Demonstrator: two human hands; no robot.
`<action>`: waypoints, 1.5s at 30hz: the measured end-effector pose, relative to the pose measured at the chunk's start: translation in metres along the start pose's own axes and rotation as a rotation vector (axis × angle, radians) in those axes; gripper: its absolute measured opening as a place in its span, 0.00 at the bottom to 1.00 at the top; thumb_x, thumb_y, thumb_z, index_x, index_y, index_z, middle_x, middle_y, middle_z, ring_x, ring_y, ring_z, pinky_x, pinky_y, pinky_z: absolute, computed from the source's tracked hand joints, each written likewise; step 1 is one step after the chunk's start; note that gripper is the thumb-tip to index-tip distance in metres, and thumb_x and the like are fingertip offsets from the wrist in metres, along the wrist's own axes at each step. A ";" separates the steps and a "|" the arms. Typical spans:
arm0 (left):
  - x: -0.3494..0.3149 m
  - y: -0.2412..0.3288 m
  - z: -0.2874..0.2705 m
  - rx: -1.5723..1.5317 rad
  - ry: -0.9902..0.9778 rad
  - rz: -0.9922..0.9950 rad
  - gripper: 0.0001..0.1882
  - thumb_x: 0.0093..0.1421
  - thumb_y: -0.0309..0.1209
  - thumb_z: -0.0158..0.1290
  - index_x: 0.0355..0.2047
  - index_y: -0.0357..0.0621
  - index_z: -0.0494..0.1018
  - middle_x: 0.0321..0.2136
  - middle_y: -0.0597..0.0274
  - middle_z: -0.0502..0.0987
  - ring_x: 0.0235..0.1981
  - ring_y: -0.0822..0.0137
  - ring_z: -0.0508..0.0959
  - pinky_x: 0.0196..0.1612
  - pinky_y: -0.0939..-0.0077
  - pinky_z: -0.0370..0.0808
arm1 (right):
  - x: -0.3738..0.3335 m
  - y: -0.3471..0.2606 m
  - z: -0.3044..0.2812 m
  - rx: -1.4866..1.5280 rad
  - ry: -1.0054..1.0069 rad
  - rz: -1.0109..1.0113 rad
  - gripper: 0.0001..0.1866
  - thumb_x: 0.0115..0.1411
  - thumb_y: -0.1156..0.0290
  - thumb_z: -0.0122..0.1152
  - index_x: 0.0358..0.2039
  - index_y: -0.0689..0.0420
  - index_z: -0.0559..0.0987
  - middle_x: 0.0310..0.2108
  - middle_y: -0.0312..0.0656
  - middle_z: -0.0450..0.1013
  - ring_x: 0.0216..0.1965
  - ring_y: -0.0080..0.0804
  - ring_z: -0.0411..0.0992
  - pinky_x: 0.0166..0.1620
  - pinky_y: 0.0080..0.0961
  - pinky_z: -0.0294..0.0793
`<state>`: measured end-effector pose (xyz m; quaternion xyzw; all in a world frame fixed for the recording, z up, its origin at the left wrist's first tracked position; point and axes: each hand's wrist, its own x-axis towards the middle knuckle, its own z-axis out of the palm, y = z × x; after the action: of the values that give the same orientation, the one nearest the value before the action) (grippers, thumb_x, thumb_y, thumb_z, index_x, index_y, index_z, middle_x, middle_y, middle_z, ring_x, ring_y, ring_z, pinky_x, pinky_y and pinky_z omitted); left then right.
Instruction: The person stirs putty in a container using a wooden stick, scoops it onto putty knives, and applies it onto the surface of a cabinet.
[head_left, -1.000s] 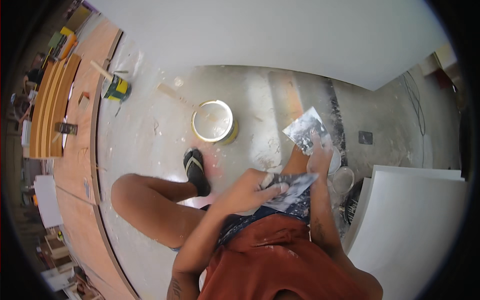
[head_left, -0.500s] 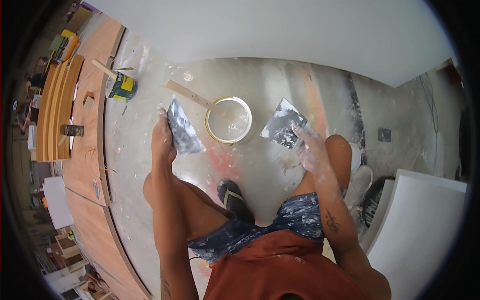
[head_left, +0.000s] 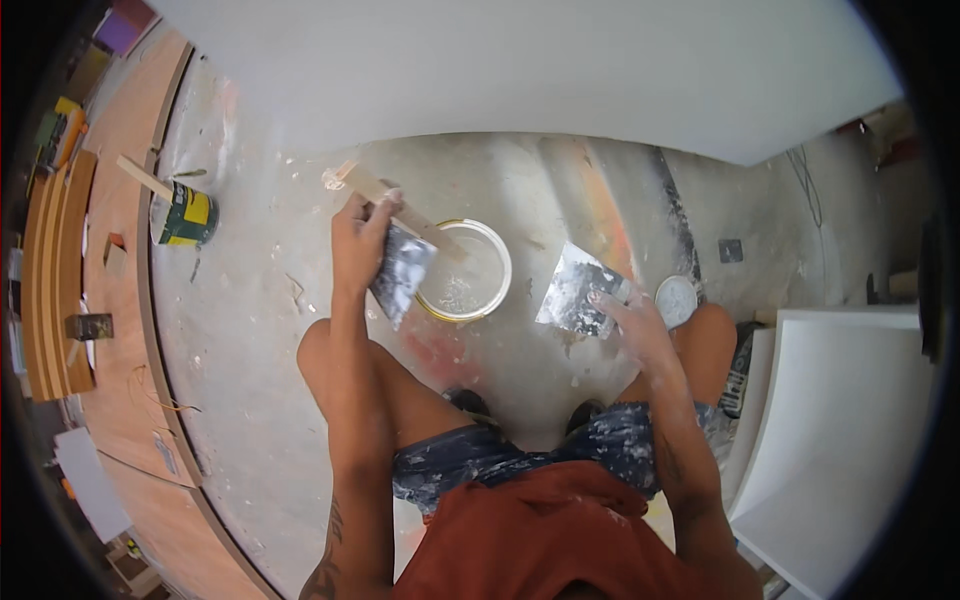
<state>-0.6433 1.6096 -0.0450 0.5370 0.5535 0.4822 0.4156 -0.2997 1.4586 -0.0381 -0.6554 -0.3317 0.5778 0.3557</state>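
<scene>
My left hand (head_left: 362, 240) is closed on a flat, putty-smeared metal scraper (head_left: 402, 278). Its fingertips also lie at a flat wooden stick (head_left: 418, 222), whose lower end rests in a round tub (head_left: 508, 262) of pale paste; whether they grip the stick I cannot tell. On the other side of the tub, my right hand (head_left: 640, 325) holds a second scraper (head_left: 578, 292), its blade patched with white and dark smears. Both blades are above the floor, on either side of the tub.
A large white panel (head_left: 520, 70) stands across the far side. To the left are a green and yellow can (head_left: 188, 215) with a stick, wooden boards (head_left: 60, 270) and a plywood sheet (head_left: 120, 330). A round lid (head_left: 677, 295) and a white open box (head_left: 850, 400) are on the right.
My left hand has moved up and right, bringing its scraper beside the tub and its fingers to the wooden stick. My right hand has shifted slightly down. The view has moved too.
</scene>
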 end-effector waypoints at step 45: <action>-0.135 -0.042 -0.068 -0.626 0.333 -0.553 0.16 0.63 0.35 0.53 0.44 0.33 0.73 0.37 0.55 0.79 0.35 0.68 0.81 0.42 0.73 0.79 | 0.080 -0.042 0.106 -0.382 -0.473 -0.896 0.14 0.60 0.76 0.58 0.46 0.58 0.81 0.44 0.47 0.78 0.48 0.41 0.74 0.55 0.32 0.70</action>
<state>-0.7076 1.4710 -0.0808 0.1325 0.5630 0.5770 0.5767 -0.3973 1.5575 -0.0529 -0.3546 -0.7491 0.4307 0.3573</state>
